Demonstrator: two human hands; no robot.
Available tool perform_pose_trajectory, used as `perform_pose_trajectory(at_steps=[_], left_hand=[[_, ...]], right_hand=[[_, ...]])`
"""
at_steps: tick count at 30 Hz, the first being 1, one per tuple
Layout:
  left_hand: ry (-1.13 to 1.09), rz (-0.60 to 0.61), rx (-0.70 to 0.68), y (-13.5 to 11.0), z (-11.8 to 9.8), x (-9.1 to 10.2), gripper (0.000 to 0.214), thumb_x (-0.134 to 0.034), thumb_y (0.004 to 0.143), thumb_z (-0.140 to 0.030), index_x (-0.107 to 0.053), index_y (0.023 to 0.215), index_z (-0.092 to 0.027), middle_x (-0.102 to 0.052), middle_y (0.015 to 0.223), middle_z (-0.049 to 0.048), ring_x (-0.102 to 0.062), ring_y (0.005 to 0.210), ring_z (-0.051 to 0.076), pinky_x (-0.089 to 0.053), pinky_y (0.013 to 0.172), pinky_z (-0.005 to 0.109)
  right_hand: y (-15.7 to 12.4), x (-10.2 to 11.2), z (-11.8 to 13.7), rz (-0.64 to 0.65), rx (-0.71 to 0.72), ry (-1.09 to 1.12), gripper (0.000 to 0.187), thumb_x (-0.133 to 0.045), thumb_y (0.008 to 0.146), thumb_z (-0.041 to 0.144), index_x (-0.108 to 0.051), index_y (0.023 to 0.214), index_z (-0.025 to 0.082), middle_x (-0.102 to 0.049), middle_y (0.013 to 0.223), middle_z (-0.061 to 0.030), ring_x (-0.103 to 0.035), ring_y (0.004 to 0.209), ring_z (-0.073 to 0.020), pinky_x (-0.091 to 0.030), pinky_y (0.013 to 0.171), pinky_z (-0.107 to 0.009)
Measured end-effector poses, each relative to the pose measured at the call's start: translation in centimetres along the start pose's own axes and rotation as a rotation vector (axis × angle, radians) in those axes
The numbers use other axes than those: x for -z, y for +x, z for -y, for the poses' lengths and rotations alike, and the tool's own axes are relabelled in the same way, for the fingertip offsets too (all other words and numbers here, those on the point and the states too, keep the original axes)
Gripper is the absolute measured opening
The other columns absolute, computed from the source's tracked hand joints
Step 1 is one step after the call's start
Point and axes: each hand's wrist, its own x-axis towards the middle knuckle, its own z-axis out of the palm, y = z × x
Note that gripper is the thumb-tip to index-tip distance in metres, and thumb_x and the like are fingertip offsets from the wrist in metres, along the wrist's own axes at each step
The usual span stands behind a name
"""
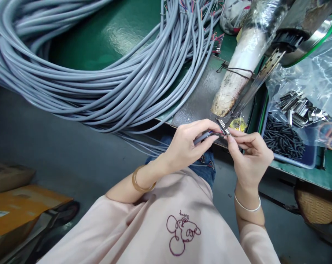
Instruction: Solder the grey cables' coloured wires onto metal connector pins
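Between the thumb and fingers of my left hand point(189, 141) is the end of a grey cable point(201, 138), its thin coloured wires fanning out toward the right. My right hand point(247, 148) pinches a small metal multi-pin connector point(223, 125) by its near end. The wire tips meet the connector's pin side; whether each is joined is too small to tell. Just beyond the connector, a soldering iron point(237, 102) slants down from a wrapped stand. A yellow crumpled piece point(238, 125) lies behind my right fingers.
A big bundle of grey cables point(100, 88) sweeps over the green table point(86, 40). At right, a blue tray point(310, 157) holds short black tubes point(284, 137) and bagged metal connectors point(302, 110). A white wrapped tube point(240, 62) angles over the metal plate point(193, 106). Cardboard boxes point(25, 209) stand lower left.
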Motion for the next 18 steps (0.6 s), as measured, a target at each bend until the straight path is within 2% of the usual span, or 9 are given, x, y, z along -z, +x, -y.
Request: perform_pose_trajectory(at_steps=[2, 5, 9, 12, 18], left_hand=[[-0.039, -0.002, -0.082, -0.3, 0.2, -0.1, 0.01, -0.066, 0.091, -0.012, -0.071, 0.1, -0.016, -0.075, 0.094, 0.0054, -0.065, 0.076, 0.011, -0.053, 0.072, 0.023], [-0.078, -0.025, -0.145, -0.7, 0.6, -0.4, 0.009, -0.068, 0.091, -0.013, -0.073, 0.098, -0.015, -0.075, 0.094, 0.0073, -0.069, 0.088, 0.014, -0.057, 0.081, 0.025], [-0.03, -0.074, -0.168, -1.2, 0.7, -0.9, 0.012, -0.066, 0.091, -0.01, -0.074, 0.099, -0.014, -0.075, 0.094, 0.0079, -0.07, 0.086, 0.013, -0.057, 0.079, 0.024], [0.057, -0.154, -0.189, -1.4, 0.6, -1.2, 0.01, -0.067, 0.09, -0.008, -0.074, 0.095, -0.014, -0.074, 0.09, 0.0067, -0.07, 0.084, 0.013, -0.056, 0.078, 0.023], [0.128, -0.197, -0.125, -0.9, 0.3, -1.4, 0.008, -0.066, 0.088, -0.01, -0.07, 0.084, -0.015, -0.072, 0.082, 0.003, -0.062, 0.068, 0.009, -0.049, 0.061, 0.021]], right_hand=[[-0.2, 0.1, -0.1, 0.002, -0.006, -0.006, 0.012, -0.075, 0.084, 0.016, -0.066, 0.08, 0.021, -0.08, 0.097, 0.0001, -0.078, 0.089, -0.0153, -0.066, 0.076, -0.022], [-0.6, 0.3, -0.1, 0.013, -0.013, -0.033, 0.011, -0.075, 0.084, 0.016, -0.066, 0.08, 0.021, -0.08, 0.096, -0.0001, -0.078, 0.088, -0.0155, -0.066, 0.076, -0.023], [-0.9, 0.3, -0.1, -0.018, -0.023, -0.052, 0.011, -0.076, 0.083, 0.018, -0.066, 0.079, 0.021, -0.08, 0.093, 0.0004, -0.078, 0.084, -0.0152, -0.067, 0.075, -0.024], [-1.0, 0.1, -0.1, -0.047, -0.008, -0.071, 0.01, -0.076, 0.084, 0.019, -0.067, 0.08, 0.021, -0.08, 0.092, 0.0005, -0.078, 0.084, -0.0151, -0.066, 0.074, -0.023], [-1.1, -0.4, -0.3, -0.052, 0.048, -0.09, 0.009, -0.075, 0.085, 0.021, -0.066, 0.082, 0.021, -0.08, 0.096, -0.0019, -0.078, 0.087, -0.0181, -0.068, 0.073, -0.028]])
